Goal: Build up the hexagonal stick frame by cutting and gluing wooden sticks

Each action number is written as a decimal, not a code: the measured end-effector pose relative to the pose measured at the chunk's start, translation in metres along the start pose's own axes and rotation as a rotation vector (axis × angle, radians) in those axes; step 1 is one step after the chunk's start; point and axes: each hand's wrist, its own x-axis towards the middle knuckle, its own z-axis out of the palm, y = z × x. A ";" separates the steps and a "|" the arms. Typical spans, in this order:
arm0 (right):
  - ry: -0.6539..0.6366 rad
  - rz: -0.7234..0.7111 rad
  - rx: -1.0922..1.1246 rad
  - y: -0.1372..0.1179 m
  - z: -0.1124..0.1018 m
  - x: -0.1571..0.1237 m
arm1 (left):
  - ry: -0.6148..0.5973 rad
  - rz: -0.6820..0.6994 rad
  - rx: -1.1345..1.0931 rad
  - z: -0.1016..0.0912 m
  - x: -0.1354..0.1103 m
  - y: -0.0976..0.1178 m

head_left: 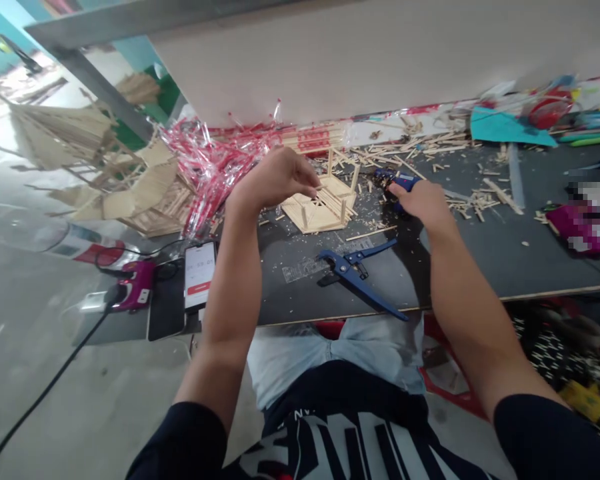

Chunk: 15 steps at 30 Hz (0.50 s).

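My left hand is closed in a pinch above a small wooden stick model, with what looks like a short wooden stick at its fingertips. The model has a flat, many-sided base with several short posts standing up from its edge. To the right, my right hand is wrapped round a blue hot glue gun, whose dark nozzle points left toward the model. A blue-handled cutter lies nearer me on the dark table, beside a clear ruler.
Plastic-wrapped red packets are heaped behind my left arm. A larger stick model stands at the left, near a bottle, a purple power socket and a phone. Stick offcuts litter the right side.
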 end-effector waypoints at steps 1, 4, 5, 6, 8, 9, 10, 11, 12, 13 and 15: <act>0.017 0.027 0.017 0.002 0.002 0.004 | 0.013 0.004 -0.008 0.000 0.000 -0.003; 0.071 0.027 0.099 0.004 0.001 0.011 | 0.070 0.004 -0.030 -0.003 -0.001 -0.009; 0.094 0.041 0.122 0.004 -0.001 0.011 | 0.083 0.002 -0.036 -0.003 -0.002 -0.009; 0.117 0.054 0.148 0.004 -0.003 0.011 | 0.088 0.002 -0.041 -0.004 -0.002 -0.008; 0.146 0.066 0.218 0.004 -0.007 0.011 | 0.081 0.011 -0.053 -0.003 -0.003 -0.007; 0.148 0.060 0.262 0.003 -0.009 0.010 | 0.074 0.015 -0.061 -0.002 -0.003 -0.006; 0.143 0.043 0.304 0.002 -0.010 0.010 | 0.071 0.016 -0.070 -0.001 -0.003 -0.006; 0.140 0.019 0.340 0.001 -0.010 0.010 | 0.071 0.016 -0.080 0.001 -0.002 -0.006; 0.136 -0.011 0.368 -0.001 -0.009 0.011 | 0.073 0.013 -0.093 0.002 -0.001 -0.006; 0.133 -0.041 0.389 -0.002 -0.008 0.011 | 0.076 0.010 -0.108 0.004 -0.001 -0.006; 0.142 -0.082 0.423 -0.006 -0.004 0.011 | 0.073 0.012 -0.151 0.007 0.001 -0.006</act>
